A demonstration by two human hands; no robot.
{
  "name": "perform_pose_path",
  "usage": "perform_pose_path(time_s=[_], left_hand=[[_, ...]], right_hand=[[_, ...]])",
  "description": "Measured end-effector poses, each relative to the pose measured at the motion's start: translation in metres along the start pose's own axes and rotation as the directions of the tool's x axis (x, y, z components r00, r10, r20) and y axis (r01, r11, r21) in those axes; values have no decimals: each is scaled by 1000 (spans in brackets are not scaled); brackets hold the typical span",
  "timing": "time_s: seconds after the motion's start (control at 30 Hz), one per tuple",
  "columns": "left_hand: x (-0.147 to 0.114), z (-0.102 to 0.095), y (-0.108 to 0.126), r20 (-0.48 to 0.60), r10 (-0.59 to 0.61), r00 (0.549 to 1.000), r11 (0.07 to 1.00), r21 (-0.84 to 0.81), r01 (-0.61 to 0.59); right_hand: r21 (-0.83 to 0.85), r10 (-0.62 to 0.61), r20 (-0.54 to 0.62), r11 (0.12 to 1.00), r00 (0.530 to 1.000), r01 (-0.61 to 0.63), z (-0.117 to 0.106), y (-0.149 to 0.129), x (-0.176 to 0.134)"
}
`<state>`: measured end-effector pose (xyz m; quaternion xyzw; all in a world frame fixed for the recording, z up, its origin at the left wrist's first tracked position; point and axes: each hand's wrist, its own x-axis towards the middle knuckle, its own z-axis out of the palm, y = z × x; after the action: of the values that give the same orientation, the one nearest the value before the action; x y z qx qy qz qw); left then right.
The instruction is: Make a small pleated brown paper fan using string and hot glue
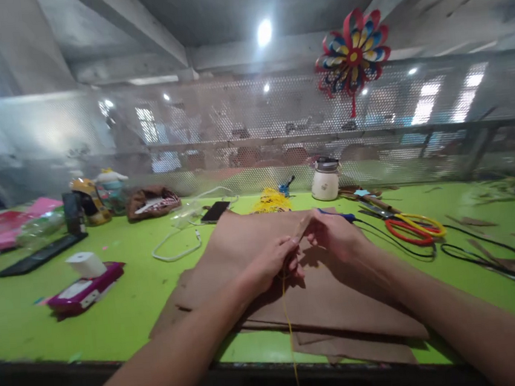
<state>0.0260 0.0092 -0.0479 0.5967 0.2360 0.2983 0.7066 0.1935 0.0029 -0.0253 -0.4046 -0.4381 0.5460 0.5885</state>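
Note:
My left hand (283, 260) is closed, its thumb and fingers pinching one end of a small brown strip (303, 227). From below that hand a yellow cord (288, 317) hangs down past the table's front edge. My right hand (334, 232) grips the strip's other end, with fingers curled around it. Both hands are just above large brown sheets (244, 243), stacked and looking like leather or kraft paper; I cannot tell which. Behind them lies a pile of yellow cord (271, 200). A blue-handled tool (342, 216) with a black cable lies beside my right hand, partly hidden by it.
On the green table (137, 314), scissors with orange and yellow handles (413, 229) lie right among black cables. A white jar (325, 180) and a phone (215, 212) stand and lie behind. At left are a purple device (84, 290) and a white charger (85, 264).

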Motion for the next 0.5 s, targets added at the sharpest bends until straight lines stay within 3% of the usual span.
perform_pose_path(time_s=[0.13,0.37,0.5], left_hand=[[-1,-4,1,-22,49,999,999,3,-49],[2,-6,-5,71,46,996,999,-24,-45],[0,-4,-1,95,49,994,998,-43,-45]], right_hand=[[42,22,28,999,999,-23,8,-4,-6],[-256,-250,-10,936,968,239,18,16,-12],[-348,-309,-23,894,951,282,16,13,-10]])
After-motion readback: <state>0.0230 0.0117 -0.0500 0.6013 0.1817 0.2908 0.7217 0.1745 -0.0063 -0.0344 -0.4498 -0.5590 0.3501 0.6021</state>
